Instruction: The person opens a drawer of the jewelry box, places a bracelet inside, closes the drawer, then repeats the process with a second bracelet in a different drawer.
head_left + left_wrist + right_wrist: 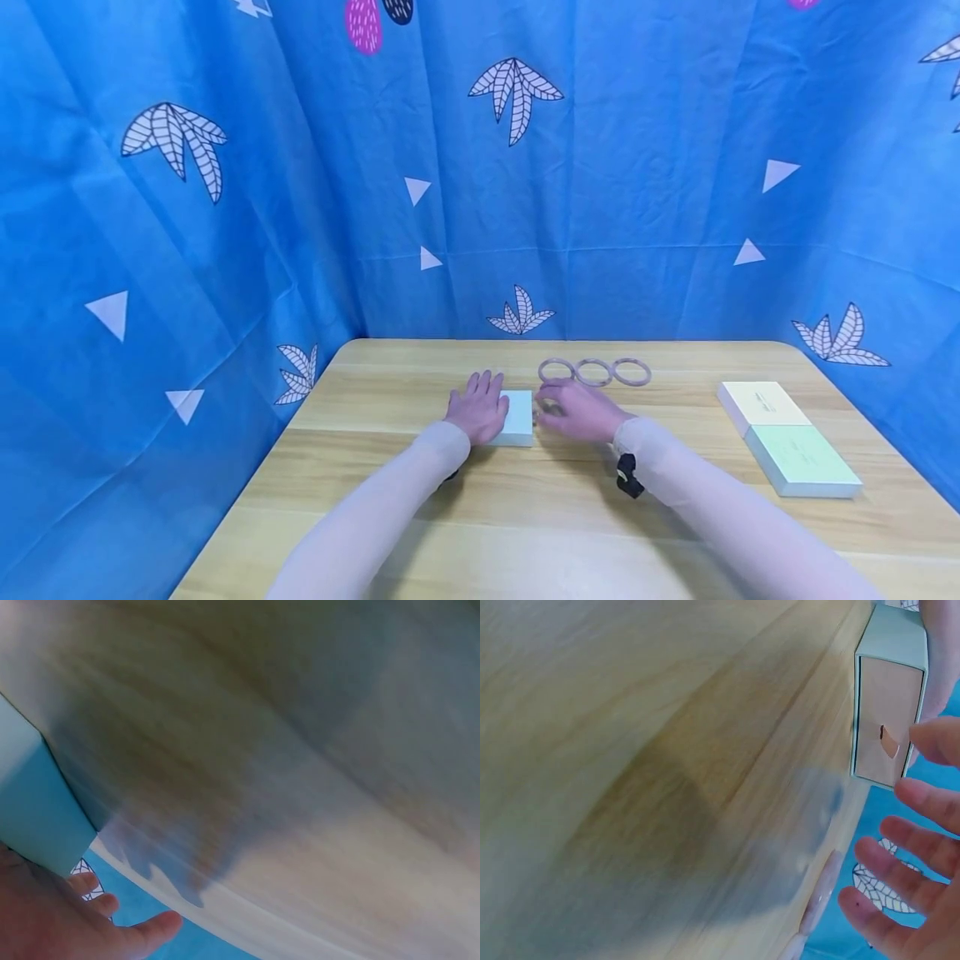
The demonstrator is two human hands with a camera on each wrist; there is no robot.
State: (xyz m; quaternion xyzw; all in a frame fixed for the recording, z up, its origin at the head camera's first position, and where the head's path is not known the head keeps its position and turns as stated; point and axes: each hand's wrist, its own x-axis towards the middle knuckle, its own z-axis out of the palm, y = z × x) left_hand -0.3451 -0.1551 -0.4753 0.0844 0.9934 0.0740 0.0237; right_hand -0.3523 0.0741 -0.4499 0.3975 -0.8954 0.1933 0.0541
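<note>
A small light-blue drawer box (519, 421) lies on the wooden table. My left hand (478, 410) rests flat on its left part with the fingers straight. In the left wrist view the fingers (154, 930) reach past the box's side (52, 802). My right hand (577, 410) is beside the box's right end, thumb and fingers (904, 874) spread and loosely bent. That end, in the right wrist view, shows a pale drawer front (889, 690) with a small ribbon tab (889, 741). Thumb and index finger are close to the tab, with no grip on it visible.
Three pale purple bangles (632, 372) lie in a row behind the right hand. On the table's right side, a cream box (765, 402) and a light-green box (804, 457) touch each other. Blue patterned cloth (637, 167) hangs around the table (570, 533).
</note>
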